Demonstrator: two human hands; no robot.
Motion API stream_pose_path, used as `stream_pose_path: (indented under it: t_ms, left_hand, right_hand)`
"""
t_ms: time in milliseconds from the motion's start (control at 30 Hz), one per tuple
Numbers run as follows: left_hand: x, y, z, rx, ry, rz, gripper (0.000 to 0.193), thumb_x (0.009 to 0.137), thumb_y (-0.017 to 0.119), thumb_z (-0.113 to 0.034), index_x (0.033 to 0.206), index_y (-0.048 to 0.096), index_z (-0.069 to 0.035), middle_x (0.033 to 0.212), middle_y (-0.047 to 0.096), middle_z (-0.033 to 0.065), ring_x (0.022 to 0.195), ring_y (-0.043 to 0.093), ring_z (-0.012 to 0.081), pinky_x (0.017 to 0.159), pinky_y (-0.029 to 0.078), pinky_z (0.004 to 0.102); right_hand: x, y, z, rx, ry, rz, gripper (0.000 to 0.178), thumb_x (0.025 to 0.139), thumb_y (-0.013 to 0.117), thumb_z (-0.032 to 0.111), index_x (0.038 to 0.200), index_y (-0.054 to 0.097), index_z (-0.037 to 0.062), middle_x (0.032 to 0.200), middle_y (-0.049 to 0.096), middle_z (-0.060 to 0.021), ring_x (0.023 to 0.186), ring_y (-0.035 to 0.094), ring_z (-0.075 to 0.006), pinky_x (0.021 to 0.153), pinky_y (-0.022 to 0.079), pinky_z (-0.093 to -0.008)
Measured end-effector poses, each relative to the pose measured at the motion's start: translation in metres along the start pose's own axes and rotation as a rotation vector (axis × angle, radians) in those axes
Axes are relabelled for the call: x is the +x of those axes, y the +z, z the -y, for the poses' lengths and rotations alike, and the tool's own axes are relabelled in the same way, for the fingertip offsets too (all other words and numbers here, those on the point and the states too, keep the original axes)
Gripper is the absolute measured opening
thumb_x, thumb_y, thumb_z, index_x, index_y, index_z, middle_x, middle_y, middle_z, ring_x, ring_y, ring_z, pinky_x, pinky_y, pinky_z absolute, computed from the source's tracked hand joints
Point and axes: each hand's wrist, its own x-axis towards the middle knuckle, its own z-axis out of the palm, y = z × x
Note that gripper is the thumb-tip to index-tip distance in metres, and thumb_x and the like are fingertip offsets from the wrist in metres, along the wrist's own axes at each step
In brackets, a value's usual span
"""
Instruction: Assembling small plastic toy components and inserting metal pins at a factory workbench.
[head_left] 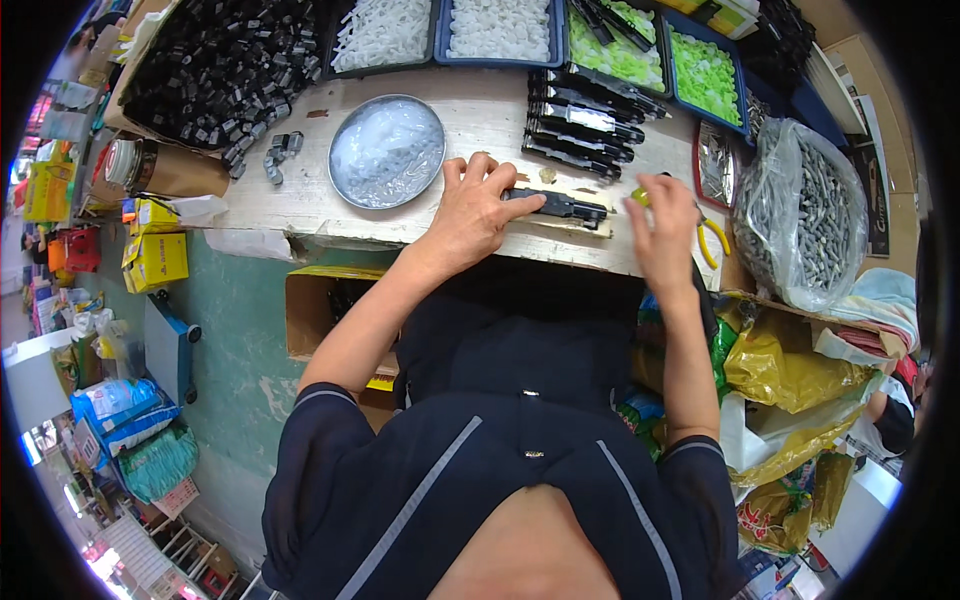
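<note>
My left hand (475, 212) presses a long black plastic part (568, 208) down on the near edge of the worktable, thumb and fingers closed around its left end. The part lies on a small pale block and has a narrower right end. To its right, my right hand (664, 238) is raised over the table and smeared by motion. Something yellow-green (640, 196) shows at its fingertips, too blurred to name. Yellow-handled pliers (712, 246) lie just right of that hand. Behind the part, several similar black assemblies (585, 120) are stacked in a row.
A round metal dish (387, 101) holds clear plastic. Bins of white pieces (500, 30) and green pieces (704, 75) line the back. Black parts (215, 70) are heaped at left. At right stands a clear bag of grey metal pieces (815, 215). A cardboard box (305, 312) sits below.
</note>
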Motion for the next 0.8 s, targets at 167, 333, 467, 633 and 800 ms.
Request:
stream_pose_path:
  t_ms: [167, 333, 467, 633, 800]
  left_hand:
    - [0.008, -0.003, -0.001, 0.016, 0.07, 0.03, 0.047, 0.063, 0.057, 0.003, 0.104, 0.065, -0.019, 0.09, 0.051, 0.0049, 0.089, 0.045, 0.0227, 0.076, 0.031, 0.0369]
    - [0.015, -0.009, -0.006, 0.116, 0.129, 0.222, 0.057, 0.063, 0.056, 0.006, 0.112, 0.061, -0.022, 0.092, 0.048, 0.0069, 0.086, 0.043, 0.0233, 0.072, 0.03, 0.0354]
    - [0.015, -0.011, -0.005, 0.147, 0.139, 0.269, 0.058, 0.064, 0.056, 0.006, 0.115, 0.059, -0.023, 0.094, 0.048, 0.0078, 0.088, 0.043, 0.0236, 0.072, 0.03, 0.036]
    - [0.021, -0.008, -0.005, 0.163, 0.173, 0.278, 0.056, 0.066, 0.056, 0.005, 0.115, 0.06, -0.023, 0.094, 0.048, 0.0073, 0.089, 0.044, 0.0234, 0.071, 0.032, 0.0361]
    - [0.021, -0.01, -0.005, 0.15, 0.17, 0.282, 0.053, 0.066, 0.055, 0.004, 0.112, 0.061, -0.022, 0.094, 0.048, 0.007, 0.088, 0.045, 0.023, 0.07, 0.033, 0.0357]
  right_hand:
    - [-0.032, 0.006, -0.042, -0.339, 0.106, 0.101, 0.022, 0.078, 0.06, 0.01, 0.098, 0.055, 0.0036, 0.09, 0.052, -0.0106, 0.089, 0.049, -0.0285, 0.073, 0.036, -0.0401]
    - [-0.029, -0.009, -0.02, 0.238, 0.109, 0.132, 0.019, 0.081, 0.053, 0.001, 0.101, 0.053, -0.0009, 0.086, 0.052, -0.0165, 0.08, 0.053, -0.0342, 0.069, 0.042, -0.0388]
    - [-0.018, -0.026, 0.025, 0.333, 0.014, 0.165, 0.02, 0.084, 0.053, 0.004, 0.103, 0.052, 0.0014, 0.083, 0.054, -0.0162, 0.072, 0.056, -0.0356, 0.062, 0.044, -0.0432]
    - [-0.007, -0.024, 0.029, 0.073, -0.037, 0.325, 0.019, 0.084, 0.054, 0.008, 0.102, 0.053, 0.0037, 0.077, 0.06, -0.0145, 0.064, 0.058, -0.0352, 0.056, 0.047, -0.0427]
    - [0.0, -0.034, 0.043, 0.026, -0.047, 0.195, 0.012, 0.086, 0.05, 0.014, 0.09, 0.051, 0.0025, 0.077, 0.06, -0.0144, 0.062, 0.06, -0.0343, 0.052, 0.048, -0.0412]
